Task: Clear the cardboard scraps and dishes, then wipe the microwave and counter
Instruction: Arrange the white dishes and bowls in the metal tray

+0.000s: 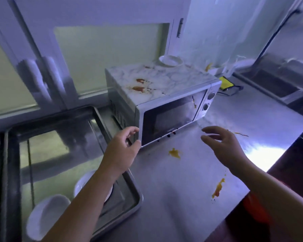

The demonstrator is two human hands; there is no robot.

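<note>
Evidently both are empty: the left hand (124, 145) hangs loosely curled by the microwave (164, 102) front corner, the right hand (222, 145) spread above the stained tabletop (182, 186). A plate (171, 60) sits atop the microwave, at the back; I'd lift it level, clear of the red stains (138, 88).

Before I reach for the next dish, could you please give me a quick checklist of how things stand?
1. Hands free: left hand and right hand hold nothing: ok.
2. Dishes cleared: a white plate sits on top of the microwave: not ok.
3. Microwave top clean: red stains on it: not ok.
4. Counter clean: orange spills on it: not ok.
5. Tray has room: white bowls in it, bare floor left: ok.
</note>
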